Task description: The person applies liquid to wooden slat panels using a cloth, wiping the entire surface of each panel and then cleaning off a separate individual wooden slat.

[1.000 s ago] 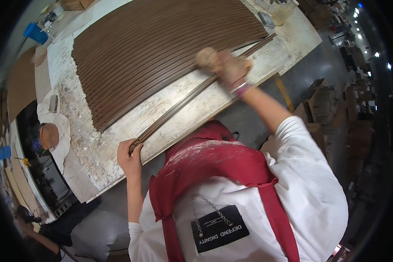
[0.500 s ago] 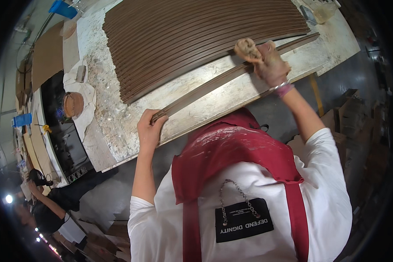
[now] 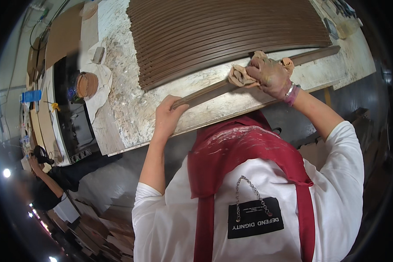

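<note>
A long, narrow brown strip [image 3: 207, 94] lies slantwise along the near side of the worktable [image 3: 124, 124]. My left hand [image 3: 167, 118] grips its left end between thumb and fingers. Partway along, my right hand [image 3: 271, 77] is closed around a crumpled tan cloth [image 3: 241, 77] pressed onto the strip. Cloth folds stick out on both sides of that fist and hide part of the strip, whose right end shows beyond it. Just past the strip, many similar brown strips [image 3: 231, 28] lie side by side in a wide ribbed row.
At the left, a round tub [image 3: 87, 84] with brown contents rests near a whitish sheet [image 3: 101, 74] and a small block [image 3: 98, 54]. A clear container [image 3: 347, 29] stands at the far right. Another person [image 3: 50, 187] is at the lower left, near cardboard pieces [image 3: 91, 214].
My right hand and the cloth have slid left along the strip, closer to my left hand. My left hand still holds the end. The whole view has shifted and turned slightly.
</note>
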{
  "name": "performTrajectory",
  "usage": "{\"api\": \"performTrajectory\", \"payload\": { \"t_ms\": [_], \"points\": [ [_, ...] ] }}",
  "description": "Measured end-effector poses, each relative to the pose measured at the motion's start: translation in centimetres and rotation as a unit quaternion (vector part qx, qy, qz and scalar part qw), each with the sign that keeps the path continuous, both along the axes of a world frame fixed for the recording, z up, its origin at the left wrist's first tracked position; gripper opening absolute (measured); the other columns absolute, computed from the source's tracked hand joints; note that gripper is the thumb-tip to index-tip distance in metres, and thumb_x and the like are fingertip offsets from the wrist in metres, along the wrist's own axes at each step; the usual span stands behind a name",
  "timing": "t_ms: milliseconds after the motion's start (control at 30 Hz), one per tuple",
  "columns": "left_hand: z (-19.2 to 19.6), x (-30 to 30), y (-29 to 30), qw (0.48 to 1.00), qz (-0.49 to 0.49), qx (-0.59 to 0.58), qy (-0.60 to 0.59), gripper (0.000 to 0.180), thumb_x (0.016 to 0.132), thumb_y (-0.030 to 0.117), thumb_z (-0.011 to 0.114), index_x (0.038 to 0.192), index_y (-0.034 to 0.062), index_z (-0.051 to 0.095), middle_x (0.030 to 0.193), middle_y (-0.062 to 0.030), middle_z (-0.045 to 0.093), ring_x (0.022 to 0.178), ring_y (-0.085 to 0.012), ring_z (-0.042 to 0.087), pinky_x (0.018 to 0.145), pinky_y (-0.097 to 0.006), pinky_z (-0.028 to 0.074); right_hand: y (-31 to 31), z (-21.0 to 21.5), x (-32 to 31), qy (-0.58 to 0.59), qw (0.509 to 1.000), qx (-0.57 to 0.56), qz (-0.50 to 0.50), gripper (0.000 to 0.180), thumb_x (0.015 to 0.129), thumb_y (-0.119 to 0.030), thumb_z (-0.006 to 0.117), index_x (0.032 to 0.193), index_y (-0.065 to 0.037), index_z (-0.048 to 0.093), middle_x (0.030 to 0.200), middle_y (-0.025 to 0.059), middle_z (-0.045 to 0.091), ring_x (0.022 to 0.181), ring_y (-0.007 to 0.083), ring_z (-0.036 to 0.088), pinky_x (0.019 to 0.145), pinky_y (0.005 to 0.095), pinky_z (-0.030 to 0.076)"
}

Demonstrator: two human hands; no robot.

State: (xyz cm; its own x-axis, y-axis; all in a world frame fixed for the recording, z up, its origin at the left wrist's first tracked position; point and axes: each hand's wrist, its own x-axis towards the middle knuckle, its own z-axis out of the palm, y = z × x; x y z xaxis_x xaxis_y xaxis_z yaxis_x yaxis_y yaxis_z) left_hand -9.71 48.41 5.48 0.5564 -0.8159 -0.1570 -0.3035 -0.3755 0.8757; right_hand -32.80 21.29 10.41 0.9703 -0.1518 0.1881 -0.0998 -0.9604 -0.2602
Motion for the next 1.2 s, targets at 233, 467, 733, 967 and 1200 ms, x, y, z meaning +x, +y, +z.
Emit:
{"api": "performTrajectory", "payload": {
  "t_ms": [233,467,733,967,1200],
  "points": [
    [-2.8,1.5,-0.2,0.998,-0.042,-0.038,-0.009,0.021,0.076,0.014,0.075,0.093,0.0048,0.065,0.089,-0.0108,0.064,0.083,-0.0214,0.061,0.075,-0.034,0.050,10.1,-0.1,12.8,-0.093,0.958,-0.060,0.263,0.018,0.075,-0.017,0.062,0.092,-0.012,0.061,0.081,0.0081,0.059,0.071,0.0267,0.060,0.053,0.0424,0.048],
    [0.0,0.2,2.3,0.998,-0.017,-0.024,-0.052,0.024,0.080,0.021,0.072,0.096,0.0042,0.065,0.091,-0.0121,0.063,0.086,-0.0300,0.062,0.076,-0.037,0.049,6.0,0.3,8.7,-0.002,0.969,0.026,0.247,0.021,0.069,-0.013,0.066,0.088,-0.008,0.060,0.086,0.0121,0.058,0.078,0.0326,0.059,0.062,0.0444,0.048],
    [-2.8,1.1,3.5,0.985,-0.046,-0.109,-0.129,0.015,0.083,0.011,0.063,0.095,0.0027,0.066,0.098,-0.0153,0.063,0.091,-0.0347,0.059,0.082,-0.042,0.048,10.3,-1.1,8.7,-0.025,0.994,0.030,0.102,0.020,0.074,-0.014,0.066,0.092,-0.009,0.059,0.089,0.0114,0.057,0.079,0.0325,0.059,0.065,0.0448,0.048],
    [0.2,1.8,3.2,0.969,-0.013,-0.025,-0.245,0.019,0.072,0.008,0.076,0.089,0.0054,0.068,0.083,-0.0098,0.065,0.080,-0.0307,0.059,0.073,-0.039,0.047,-6.8,-1.2,-4.9,-0.015,0.960,0.014,-0.280,0.031,0.080,-0.011,0.068,0.110,-0.005,0.062,0.098,0.0169,0.060,0.090,0.0354,0.060,0.080,0.0408,0.050],
    [1.7,1.4,1.4,0.958,-0.080,-0.010,-0.277,0.016,0.075,0.008,0.074,0.088,0.0048,0.066,0.086,-0.0107,0.064,0.081,-0.0316,0.056,0.076,-0.040,0.043,5.6,-1.2,3.7,0.104,0.959,0.116,-0.238,0.033,0.085,-0.038,0.061,0.086,-0.006,0.068,0.091,0.0193,0.065,0.092,0.0307,0.065,0.078,0.0435,0.049]
  ]
}}
